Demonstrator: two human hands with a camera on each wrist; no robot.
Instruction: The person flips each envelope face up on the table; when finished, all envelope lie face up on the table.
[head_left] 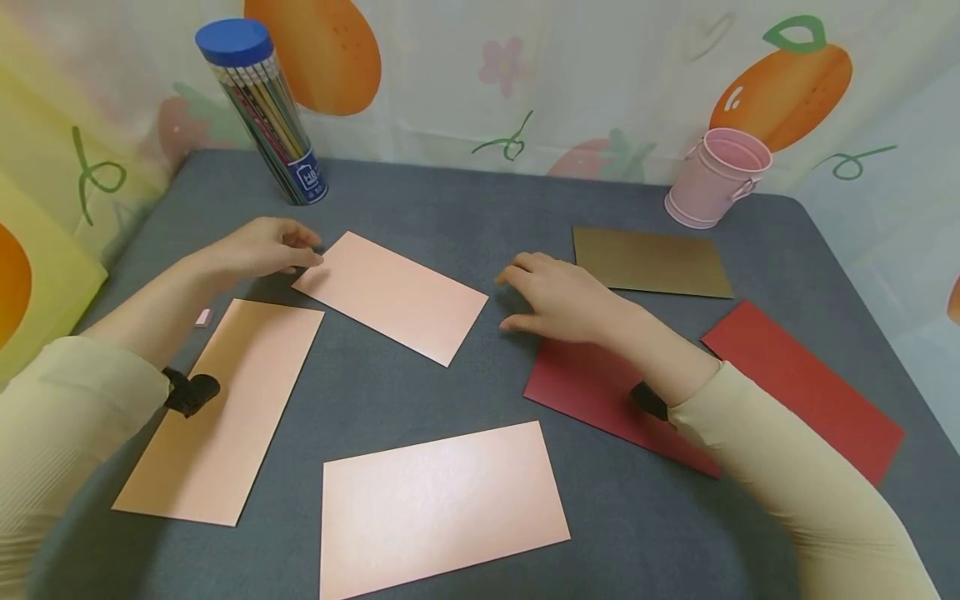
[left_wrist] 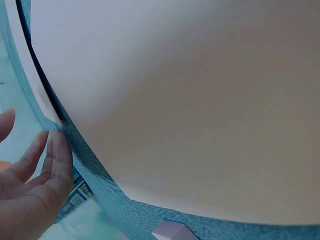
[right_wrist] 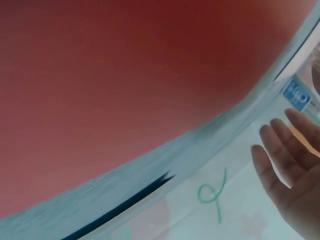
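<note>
The person's left hand (head_left: 262, 248) reached to the near-left corner of the upper pink card (head_left: 393, 296), fingertips at its edge and thumb apart from them in the wrist view; the grip looked loose, not pinching. The right hand (head_left: 558, 296) had its fingers spread, holding nothing, above one red card (head_left: 573, 379), with the brown card (head_left: 652, 262) just beyond.

The pink card lay flat mid-surface (head_left: 375, 400), between the hands, close to the peach card (head_left: 262, 375). Another pink card (head_left: 442, 508) lay nearest the person, and a second red card (head_left: 810, 392) at the far right.

As a judgement, the laying-out was done: all six cards were down. They sat at differing angles, none visibly stacked, so any lining-up remained undone; how much was left could not be told.
</note>
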